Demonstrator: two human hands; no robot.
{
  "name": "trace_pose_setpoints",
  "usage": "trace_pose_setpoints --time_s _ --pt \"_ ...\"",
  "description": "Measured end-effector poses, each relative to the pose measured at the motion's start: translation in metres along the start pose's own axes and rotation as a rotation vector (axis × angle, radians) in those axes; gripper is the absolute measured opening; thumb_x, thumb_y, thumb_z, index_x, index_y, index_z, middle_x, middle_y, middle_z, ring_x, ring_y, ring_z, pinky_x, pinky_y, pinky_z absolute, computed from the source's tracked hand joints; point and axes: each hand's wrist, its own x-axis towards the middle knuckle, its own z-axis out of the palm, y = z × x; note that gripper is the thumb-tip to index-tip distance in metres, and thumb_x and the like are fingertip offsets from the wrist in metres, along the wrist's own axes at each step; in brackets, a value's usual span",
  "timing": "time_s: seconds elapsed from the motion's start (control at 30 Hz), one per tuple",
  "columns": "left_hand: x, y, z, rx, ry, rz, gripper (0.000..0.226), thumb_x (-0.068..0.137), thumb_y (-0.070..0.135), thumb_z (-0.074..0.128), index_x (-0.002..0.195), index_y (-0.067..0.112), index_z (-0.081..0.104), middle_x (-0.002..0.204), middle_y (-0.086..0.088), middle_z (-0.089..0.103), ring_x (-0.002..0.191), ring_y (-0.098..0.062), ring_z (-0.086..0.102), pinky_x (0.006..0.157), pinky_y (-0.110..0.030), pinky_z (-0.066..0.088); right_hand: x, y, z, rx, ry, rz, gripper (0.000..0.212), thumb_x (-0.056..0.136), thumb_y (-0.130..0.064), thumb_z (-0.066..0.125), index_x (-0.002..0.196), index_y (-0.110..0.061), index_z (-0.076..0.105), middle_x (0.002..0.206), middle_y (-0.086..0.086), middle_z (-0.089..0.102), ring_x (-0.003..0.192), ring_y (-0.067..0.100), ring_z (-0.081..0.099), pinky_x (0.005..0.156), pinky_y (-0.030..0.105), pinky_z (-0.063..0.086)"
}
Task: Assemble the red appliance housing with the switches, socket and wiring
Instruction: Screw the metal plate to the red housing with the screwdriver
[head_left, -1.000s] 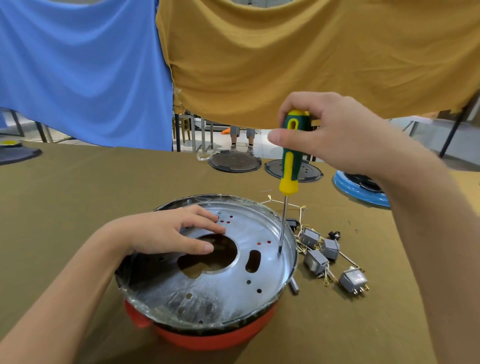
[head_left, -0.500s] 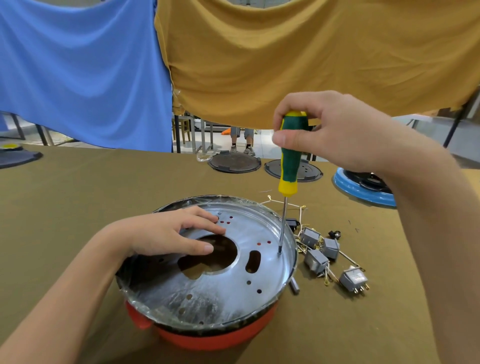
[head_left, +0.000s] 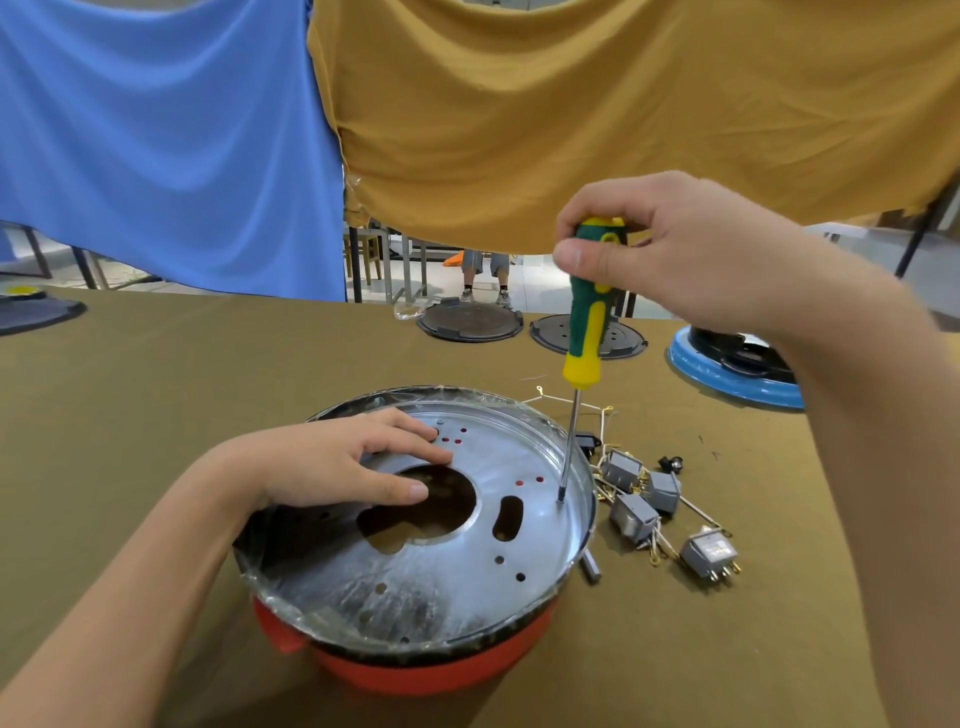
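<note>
The red appliance housing (head_left: 415, 670) sits on the table in front of me with a round silver metal plate (head_left: 441, 571) on top, wrapped in clear film at the rim. My left hand (head_left: 337, 462) rests flat on the plate beside its large central hole. My right hand (head_left: 670, 249) grips the top of a green and yellow screwdriver (head_left: 584, 332), held upright. Its tip touches the plate near the right rim. Several grey switches (head_left: 636, 512) with gold-tipped wires lie on the table just right of the housing.
Two black round covers (head_left: 470, 322) lie at the far table edge, and a blue housing (head_left: 727, 374) stands far right behind my right arm. Another dark part (head_left: 36, 312) is at the far left. Blue and mustard cloths hang behind the table.
My right hand has shifted its fingers slightly around the screwdriver handle while the tip stays at the same spot on the plate. The left hand has not moved.
</note>
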Motion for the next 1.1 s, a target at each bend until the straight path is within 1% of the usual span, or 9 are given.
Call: trace_pose_setpoints --time_s 0.13,0.27,0.33,0.4,0.47,0.63,0.8,0.93,1.1 --pt "0.000 0.000 0.000 -0.008 -0.009 0.000 0.041 0.086 0.062 0.058 0.126 0.066 0.050 0.139 0.048 0.026 0.126 0.027 0.022 0.103 -0.019 0.025 0.001 -0.003 0.007 -0.189 0.108 0.095 0.047 0.091 -0.065 0.048 0.075 -0.022 0.060 0.060 0.001 0.053 0.050 0.018 0.046 0.050 0.028 0.033" --pt "0.000 0.000 0.000 -0.010 -0.006 0.001 0.042 0.084 0.063 0.058 0.126 0.066 0.050 0.139 0.048 0.027 0.130 0.023 0.024 0.106 -0.020 0.025 -0.001 0.000 0.003 0.067 -0.077 0.059 0.023 0.100 -0.047 0.044 0.109 -0.032 0.059 0.080 -0.004 0.055 0.056 0.003 0.046 0.058 0.028 0.036" --pt "0.000 0.000 0.000 -0.009 -0.005 -0.001 0.043 0.083 0.063 0.057 0.126 0.065 0.050 0.139 0.047 0.027 0.132 0.020 0.025 0.108 -0.022 0.025 -0.003 0.002 -0.001 0.181 -0.113 0.045 0.014 0.099 -0.037 0.053 0.111 -0.035 0.058 0.088 0.008 0.057 0.055 0.007 0.042 0.055 0.030 0.037" --pt "0.000 0.000 0.000 -0.009 -0.010 0.000 0.044 0.084 0.063 0.057 0.126 0.065 0.050 0.140 0.046 0.026 0.133 0.018 0.025 0.108 -0.022 0.024 -0.004 0.004 -0.001 0.191 -0.083 0.036 0.008 0.096 -0.037 0.059 0.103 -0.032 0.061 0.081 0.005 0.056 0.054 0.009 0.042 0.052 0.028 0.036" --pt "0.000 0.001 0.000 -0.006 -0.015 0.001 0.043 0.085 0.061 0.057 0.127 0.064 0.050 0.142 0.045 0.026 0.133 0.017 0.024 0.107 -0.021 0.024 -0.001 0.004 0.001 0.049 -0.032 0.042 0.017 0.091 -0.047 0.061 0.094 -0.030 0.061 0.076 -0.004 0.058 0.052 0.007 0.045 0.053 0.028 0.037" --pt "0.000 0.000 0.000 -0.013 -0.008 0.004 0.039 0.087 0.060 0.058 0.125 0.066 0.051 0.138 0.049 0.026 0.124 0.030 0.021 0.098 -0.014 0.027 0.006 -0.004 0.018 -0.210 0.136 0.076 0.051 0.088 -0.064 0.055 0.090 -0.013 0.058 0.067 0.001 0.054 0.059 0.021 0.050 0.052 0.031 0.035" --pt "0.000 0.001 0.000 -0.011 -0.006 0.003 0.042 0.083 0.063 0.057 0.125 0.066 0.050 0.139 0.048 0.027 0.130 0.023 0.023 0.107 -0.021 0.024 0.000 0.005 0.003 0.194 -0.121 0.027 0.027 0.096 -0.038 0.057 0.123 -0.037 0.055 0.098 -0.007 0.062 0.068 0.009 0.051 0.061 0.028 0.040" --pt "0.000 0.000 0.000 -0.009 -0.005 0.011 0.044 0.081 0.064 0.057 0.125 0.066 0.051 0.138 0.047 0.028 0.129 0.025 0.023 0.105 -0.019 0.025 -0.002 0.005 -0.003 0.160 -0.079 -0.042 0.009 0.090 -0.038 0.067 0.099 -0.035 0.065 0.072 -0.012 0.059 0.055 0.003 0.046 0.052 0.018 0.038" --pt "-0.001 0.000 0.000 -0.017 -0.007 0.011 0.042 0.083 0.063 0.057 0.124 0.067 0.050 0.137 0.050 0.026 0.126 0.029 0.021 0.103 -0.018 0.025 0.001 -0.006 0.005 -0.208 0.058 0.072 0.046 0.084 -0.064 0.060 0.088 -0.018 0.063 0.065 0.002 0.056 0.053 0.016 0.048 0.050 0.031 0.041"
